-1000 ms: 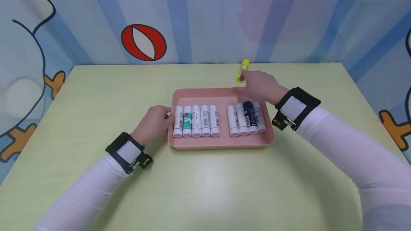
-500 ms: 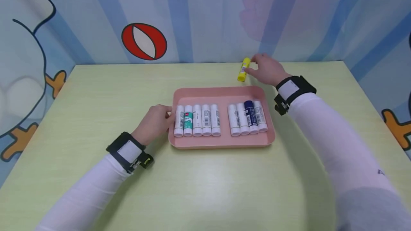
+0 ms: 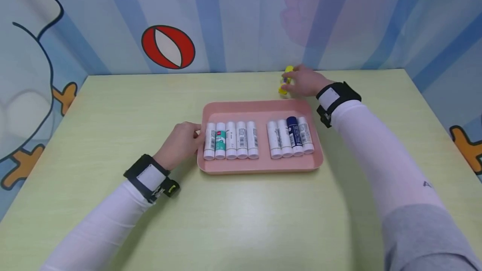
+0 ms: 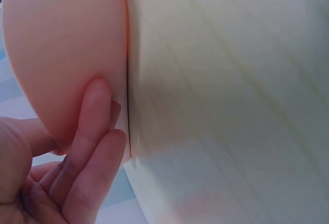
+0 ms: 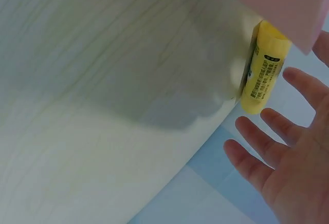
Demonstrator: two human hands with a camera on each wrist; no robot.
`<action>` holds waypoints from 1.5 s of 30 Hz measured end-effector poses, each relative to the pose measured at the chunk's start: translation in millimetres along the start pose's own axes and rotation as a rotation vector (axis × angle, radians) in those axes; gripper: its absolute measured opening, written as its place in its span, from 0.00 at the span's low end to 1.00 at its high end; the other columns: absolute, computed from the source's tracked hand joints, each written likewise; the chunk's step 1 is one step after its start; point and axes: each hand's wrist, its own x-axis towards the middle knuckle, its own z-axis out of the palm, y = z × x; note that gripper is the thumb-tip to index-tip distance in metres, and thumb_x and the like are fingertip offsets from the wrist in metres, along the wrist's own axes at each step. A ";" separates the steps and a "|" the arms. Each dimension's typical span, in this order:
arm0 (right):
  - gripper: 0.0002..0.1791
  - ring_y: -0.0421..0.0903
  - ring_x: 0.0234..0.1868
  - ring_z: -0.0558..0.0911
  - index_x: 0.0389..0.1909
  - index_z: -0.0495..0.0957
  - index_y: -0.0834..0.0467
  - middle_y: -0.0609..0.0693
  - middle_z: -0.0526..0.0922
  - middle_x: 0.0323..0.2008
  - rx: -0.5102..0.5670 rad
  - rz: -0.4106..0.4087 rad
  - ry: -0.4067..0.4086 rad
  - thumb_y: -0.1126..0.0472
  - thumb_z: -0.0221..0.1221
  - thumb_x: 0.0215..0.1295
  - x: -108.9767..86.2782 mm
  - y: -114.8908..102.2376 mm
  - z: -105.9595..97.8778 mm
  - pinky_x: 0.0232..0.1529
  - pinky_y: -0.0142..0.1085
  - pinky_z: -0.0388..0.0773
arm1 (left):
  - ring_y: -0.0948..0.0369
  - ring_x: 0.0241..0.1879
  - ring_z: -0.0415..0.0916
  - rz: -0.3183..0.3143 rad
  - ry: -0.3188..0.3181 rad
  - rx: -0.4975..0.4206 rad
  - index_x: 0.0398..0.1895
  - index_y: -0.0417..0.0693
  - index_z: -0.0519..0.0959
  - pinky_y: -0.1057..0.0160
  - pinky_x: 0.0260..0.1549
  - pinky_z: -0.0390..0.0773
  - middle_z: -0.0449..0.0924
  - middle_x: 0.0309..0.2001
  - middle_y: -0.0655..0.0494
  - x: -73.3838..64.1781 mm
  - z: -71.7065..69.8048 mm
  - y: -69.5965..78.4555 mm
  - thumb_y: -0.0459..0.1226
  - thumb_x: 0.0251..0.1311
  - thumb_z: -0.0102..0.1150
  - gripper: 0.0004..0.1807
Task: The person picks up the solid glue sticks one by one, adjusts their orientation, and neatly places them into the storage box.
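Observation:
At the far edge of the table lies a yellow glue stick [image 3: 289, 69]. My right hand [image 3: 308, 82] reaches over it, fingers and thumb about its sides; in the right wrist view those fingers are spread beside the glue stick [image 5: 264, 75], and the thumb is mostly hidden. My left hand [image 3: 180, 145] grips the left rim of a pink tray [image 3: 263, 166], its fingers against the outer wall in the left wrist view. Inside the tray are two rows of capped glue sticks: a left group [image 3: 231, 141] with one green label, and a right group [image 3: 285, 139] including a dark blue one.
The light wooden table [image 3: 241, 221] ends at a blue striped backdrop [image 3: 241, 20] just behind the yellow glue stick. Between the tray's two groups is a bare strip. The tray's far rim lies close to the right hand.
The right hand has moved off the tray's far right rim, back beyond the tray, then leftward over the yellow glue stick. The left hand has stayed on the tray.

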 end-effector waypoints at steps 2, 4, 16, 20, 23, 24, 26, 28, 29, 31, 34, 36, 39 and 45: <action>0.33 0.65 0.62 0.57 0.66 0.56 0.59 0.71 0.51 0.63 -0.008 -0.011 -0.019 0.43 0.44 0.66 1.4 1.7 -0.1 0.57 0.53 0.57 | 0.58 0.19 0.68 0.004 0.003 0.003 0.43 0.42 0.75 0.64 0.17 0.67 0.74 0.24 0.52 -0.2 -0.7 0.4 0.39 0.64 0.46 0.12; 0.32 0.66 0.63 0.53 0.66 0.56 0.59 0.71 0.52 0.63 0.000 -0.015 -0.033 0.45 0.43 0.67 1.9 3.0 -0.3 0.59 0.53 0.54 | 0.58 0.19 0.68 0.007 0.008 0.005 0.43 0.42 0.76 0.64 0.17 0.67 0.74 0.24 0.52 -0.2 -1.1 0.6 0.39 0.64 0.46 0.12; 0.16 0.53 0.39 0.73 0.46 0.73 0.62 0.60 0.75 0.42 0.037 0.008 0.147 0.55 0.52 0.63 -6.8 11.3 14.7 0.41 0.44 0.68 | 0.58 0.19 0.68 -0.001 -0.007 -0.017 0.46 0.41 0.75 0.64 0.18 0.66 0.74 0.23 0.52 -1.1 0.6 1.1 0.39 0.64 0.46 0.14; 0.12 0.52 0.35 0.73 0.37 0.72 0.62 0.58 0.76 0.36 0.016 0.052 0.187 0.57 0.55 0.60 -7.9 10.6 15.0 0.38 0.43 0.70 | 0.58 0.19 0.68 -0.004 -0.010 -0.017 0.46 0.41 0.75 0.64 0.19 0.66 0.74 0.24 0.52 -1.4 0.6 1.0 0.39 0.64 0.46 0.14; 0.12 0.53 0.34 0.73 0.36 0.70 0.63 0.58 0.75 0.34 0.031 0.101 0.191 0.58 0.57 0.58 -8.0 9.5 13.9 0.37 0.43 0.70 | 0.58 0.19 0.68 -0.006 -0.009 -0.019 0.46 0.41 0.75 0.64 0.19 0.67 0.74 0.24 0.52 -1.5 0.5 0.7 0.39 0.64 0.46 0.14; 0.13 0.53 0.34 0.73 0.36 0.70 0.63 0.58 0.75 0.34 0.041 0.119 0.189 0.58 0.57 0.58 -8.0 9.4 13.6 0.36 0.43 0.70 | 0.58 0.19 0.68 -0.005 -0.008 -0.020 0.46 0.41 0.75 0.64 0.18 0.67 0.74 0.25 0.52 -1.5 0.5 0.7 0.39 0.64 0.46 0.14; 0.16 0.53 0.35 0.73 0.40 0.68 0.64 0.58 0.74 0.36 0.063 0.139 0.182 0.58 0.58 0.57 -7.6 9.5 13.6 0.37 0.43 0.70 | 0.58 0.19 0.68 -0.005 -0.005 -0.021 0.46 0.41 0.75 0.64 0.18 0.66 0.74 0.24 0.52 -1.8 0.3 0.8 0.39 0.64 0.46 0.14; 0.21 0.53 0.37 0.73 0.46 0.66 0.65 0.59 0.74 0.39 0.092 0.149 0.172 0.58 0.59 0.56 -7.5 9.5 13.9 0.38 0.44 0.70 | 0.58 0.19 0.68 -0.004 -0.005 -0.023 0.46 0.41 0.75 0.64 0.18 0.66 0.74 0.24 0.51 -2.1 0.2 1.1 0.39 0.64 0.46 0.14; 0.24 0.53 0.38 0.73 0.50 0.64 0.66 0.60 0.74 0.40 0.101 0.151 0.165 0.58 0.59 0.56 -7.4 9.7 14.1 0.39 0.44 0.70 | 0.58 0.19 0.68 -0.002 -0.005 -0.023 0.46 0.41 0.75 0.64 0.18 0.66 0.74 0.24 0.51 -2.2 0.2 1.3 0.39 0.64 0.46 0.14; 0.30 0.54 0.40 0.74 0.56 0.61 0.67 0.61 0.74 0.42 0.102 0.141 0.151 0.59 0.59 0.56 -7.3 10.5 14.4 0.41 0.44 0.70 | 0.58 0.19 0.68 -0.002 -0.008 -0.022 0.46 0.41 0.75 0.64 0.18 0.66 0.74 0.24 0.51 -2.5 0.2 1.7 0.39 0.64 0.46 0.14; 0.31 0.55 0.43 0.74 0.58 0.62 0.69 0.63 0.75 0.44 0.067 0.119 0.129 0.59 0.58 0.56 -7.2 10.8 14.4 0.44 0.45 0.70 | 0.58 0.19 0.68 -0.004 -0.008 -0.024 0.46 0.42 0.75 0.64 0.18 0.66 0.74 0.24 0.51 -3.0 0.2 2.3 0.39 0.64 0.46 0.13; 0.28 0.56 0.44 0.74 0.56 0.65 0.70 0.64 0.75 0.45 0.035 0.102 0.121 0.60 0.57 0.56 -7.4 10.5 14.3 0.45 0.45 0.69 | 0.58 0.19 0.68 -0.006 -0.008 -0.025 0.46 0.41 0.75 0.64 0.18 0.66 0.74 0.24 0.51 -3.1 0.3 2.5 0.39 0.64 0.46 0.14; 0.25 0.56 0.45 0.74 0.53 0.68 0.69 0.64 0.75 0.46 0.011 0.100 0.111 0.60 0.56 0.57 -8.1 10.0 14.3 0.47 0.45 0.68 | 0.58 0.19 0.68 -0.005 -0.008 -0.027 0.46 0.41 0.75 0.64 0.18 0.66 0.74 0.24 0.51 -3.1 0.5 2.7 0.39 0.64 0.46 0.13; 0.24 0.56 0.46 0.74 0.53 0.69 0.69 0.64 0.74 0.47 0.014 0.133 0.109 0.59 0.55 0.58 -11.5 7.7 13.3 0.48 0.46 0.68 | 0.58 0.19 0.68 0.005 -0.006 -0.022 0.45 0.41 0.75 0.64 0.18 0.66 0.74 0.24 0.52 -3.4 0.3 2.4 0.39 0.64 0.46 0.13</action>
